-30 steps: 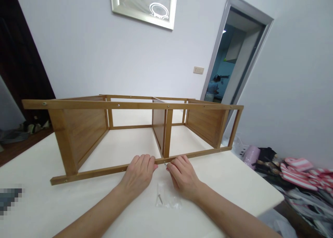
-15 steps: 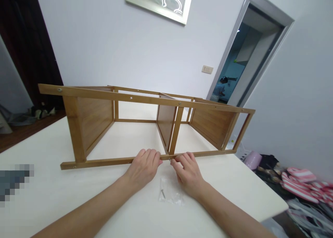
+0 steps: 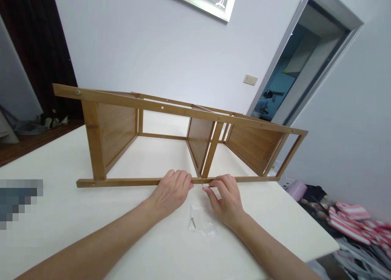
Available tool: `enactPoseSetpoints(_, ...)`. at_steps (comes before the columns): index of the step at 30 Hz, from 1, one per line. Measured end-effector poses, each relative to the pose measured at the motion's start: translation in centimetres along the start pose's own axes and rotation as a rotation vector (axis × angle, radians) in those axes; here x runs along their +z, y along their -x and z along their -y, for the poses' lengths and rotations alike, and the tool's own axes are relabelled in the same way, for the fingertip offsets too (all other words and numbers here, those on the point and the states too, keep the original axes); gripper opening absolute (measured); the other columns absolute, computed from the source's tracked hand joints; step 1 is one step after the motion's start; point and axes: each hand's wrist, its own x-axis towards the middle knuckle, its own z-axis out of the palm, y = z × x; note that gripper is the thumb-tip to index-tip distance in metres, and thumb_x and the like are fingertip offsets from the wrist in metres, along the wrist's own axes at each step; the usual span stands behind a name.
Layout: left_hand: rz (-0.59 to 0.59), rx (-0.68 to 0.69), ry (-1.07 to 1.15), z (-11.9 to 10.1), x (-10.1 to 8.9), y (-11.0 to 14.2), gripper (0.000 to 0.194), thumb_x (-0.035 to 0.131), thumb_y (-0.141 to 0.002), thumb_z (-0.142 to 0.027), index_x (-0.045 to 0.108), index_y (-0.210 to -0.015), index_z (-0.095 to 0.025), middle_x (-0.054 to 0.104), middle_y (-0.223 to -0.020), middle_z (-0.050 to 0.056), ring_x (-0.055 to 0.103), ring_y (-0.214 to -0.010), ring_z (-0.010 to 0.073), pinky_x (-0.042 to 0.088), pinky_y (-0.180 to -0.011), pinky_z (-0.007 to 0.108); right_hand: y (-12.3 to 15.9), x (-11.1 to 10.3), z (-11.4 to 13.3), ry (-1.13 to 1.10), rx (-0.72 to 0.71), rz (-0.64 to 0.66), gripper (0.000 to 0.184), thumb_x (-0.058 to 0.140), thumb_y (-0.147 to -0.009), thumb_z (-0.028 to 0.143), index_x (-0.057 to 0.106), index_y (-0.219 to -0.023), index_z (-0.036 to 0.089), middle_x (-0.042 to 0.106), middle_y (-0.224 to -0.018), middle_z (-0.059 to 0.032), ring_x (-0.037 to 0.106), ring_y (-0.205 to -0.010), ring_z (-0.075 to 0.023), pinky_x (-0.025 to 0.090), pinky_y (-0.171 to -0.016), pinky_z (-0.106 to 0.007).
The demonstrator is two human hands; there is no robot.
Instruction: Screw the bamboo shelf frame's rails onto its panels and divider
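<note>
A brown wooden shelf frame [image 3: 122, 182] lies on its side on the white table, its lower rail running across in front of me. My left hand [image 3: 172, 190] is wrapped over this rail, just left of the middle crosspiece. On the right of that joint, my right hand [image 3: 226, 198] pinches thumb and forefinger together at a small silver screw [image 3: 202, 184] by the rail's face. How deep the screw sits is too small to tell. Between my hands and nearer to me lies a clear plastic bag [image 3: 204, 227] with another screw [image 3: 193, 222] at its left side.
The white table [image 3: 171, 251] extends under the frame, its right corner near a pile of clothes [image 3: 351, 223] and a pinkish-purple container [image 3: 296, 190]. A blurred dark object [image 3: 18, 200] is at the left edge. Behind stand a wall with a switch [image 3: 250, 80] and a doorway.
The view has shifted slightly. My right fingers have drawn back a little from the rail, showing more of the screw. My left hand keeps its hold on the rail.
</note>
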Motion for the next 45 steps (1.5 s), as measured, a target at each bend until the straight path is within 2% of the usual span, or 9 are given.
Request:
enactPoseSetpoints(11,-0.029,-0.009,-0.005,0.0,-0.3,-0.2,0.016,0.048,-0.097,-0.025,0.050,-0.083,-0.017,0.049,-0.072,0.002,0.045,-0.063,0.0194,0.028,-0.061,0.035,-0.2,-0.6,0.5,0.211,-0.178,0.058,0.016,0.061,-0.091,0.017,0.054,-0.077,0.020,0.051,-0.066,-0.0005,0.043,-0.063,-0.0156,0.032,-0.061,-0.031)
enactPoseSetpoints(14,-0.031,-0.002,-0.004,-0.1,-0.3,-0.2,0.015,0.048,-0.097,-0.024,0.050,-0.083,-0.018,0.049,-0.072,0.002,0.045,-0.064,0.0195,0.027,-0.061,0.035,-0.1,-0.4,0.6,0.225,-0.181,0.070,0.015,0.057,-0.094,0.017,0.055,-0.079,0.020,0.048,-0.065,0.0004,0.041,-0.062,-0.0153,0.031,-0.060,-0.031)
enactPoseSetpoints(26,-0.001,-0.001,0.006,0.0,-0.4,-0.1,0.015,0.046,-0.098,-0.023,0.051,-0.085,-0.017,0.049,-0.072,0.001,0.046,-0.064,0.0196,0.028,-0.062,0.036,0.1,0.0,1.0,0.223,-0.143,0.150,0.014,0.050,-0.097,0.016,0.059,-0.086,0.018,0.050,-0.069,-0.0008,0.043,-0.064,-0.0159,0.033,-0.061,-0.031)
enactPoseSetpoints(34,0.167,-0.108,0.226,-0.5,-0.4,-0.7,0.017,0.042,-0.099,-0.024,0.053,-0.089,-0.015,0.058,-0.082,0.006,0.054,-0.077,0.0227,0.034,-0.067,0.037,-0.9,-0.6,-0.1,-0.001,-0.150,0.241,0.016,0.047,-0.095,0.012,0.058,-0.086,0.017,0.058,-0.078,-0.0052,0.047,-0.073,-0.0170,0.038,-0.065,-0.032)
enactPoseSetpoints(37,0.221,-0.118,0.223,-0.4,0.0,-0.9,0.021,0.040,-0.100,-0.026,0.054,-0.089,-0.015,0.059,-0.084,0.007,0.056,-0.082,0.0221,0.037,-0.069,0.036,-0.8,-0.4,-1.1,-0.061,-0.146,0.192,0.010,0.051,-0.094,0.015,0.060,-0.091,0.019,0.060,-0.081,-0.0052,0.051,-0.075,-0.0173,0.043,-0.067,-0.033)
enactPoseSetpoints(41,0.261,-0.116,0.243,-0.3,0.4,-0.9,0.024,0.041,-0.100,-0.028,0.057,-0.087,-0.015,0.060,-0.082,0.007,0.058,-0.082,0.0211,0.040,-0.069,0.034,-0.4,0.2,-2.0,-0.028,-0.032,0.034,0.007,0.057,-0.093,0.022,0.064,-0.093,0.022,0.061,-0.099,-0.0089,0.060,-0.083,-0.0185,0.052,-0.074,-0.034)
enactPoseSetpoints(45,0.292,-0.107,0.291,-0.3,0.7,-0.9,0.024,0.046,-0.098,-0.027,0.061,-0.084,-0.015,0.062,-0.080,0.007,0.060,-0.085,0.0211,0.043,-0.069,0.034,-0.3,0.8,-2.2,0.016,0.017,0.026,0.016,0.053,-0.095,0.028,0.068,-0.091,0.022,0.060,-0.111,-0.0118,0.065,-0.080,-0.0178,0.056,-0.069,-0.032)
